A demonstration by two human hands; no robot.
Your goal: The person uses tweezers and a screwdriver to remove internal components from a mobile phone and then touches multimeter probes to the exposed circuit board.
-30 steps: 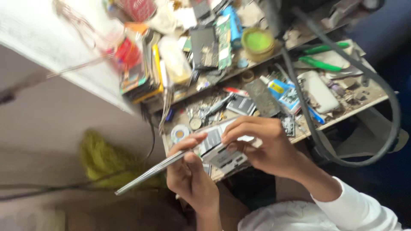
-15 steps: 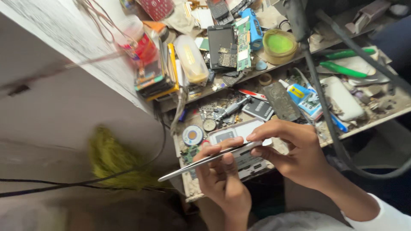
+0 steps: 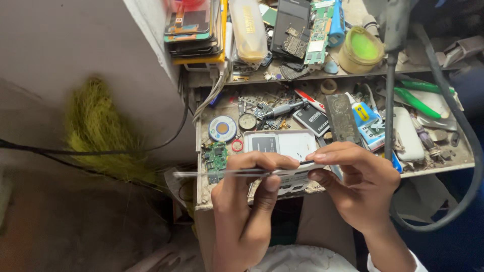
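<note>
Cluttered repair bench below, parts everywhere. Left hand and right hand both pinch a thin phone panel edge-on, just above a white phone back. Best kept level, thumbs light, pressure spread to avoid flexing it.

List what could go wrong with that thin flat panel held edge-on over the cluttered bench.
1. Both hands, left hand and right hand, pinch only one end of the thin panel; its free end might flex or crack.
2. If dropped, it could strike the green circuit board or the white phone beneath.
</note>
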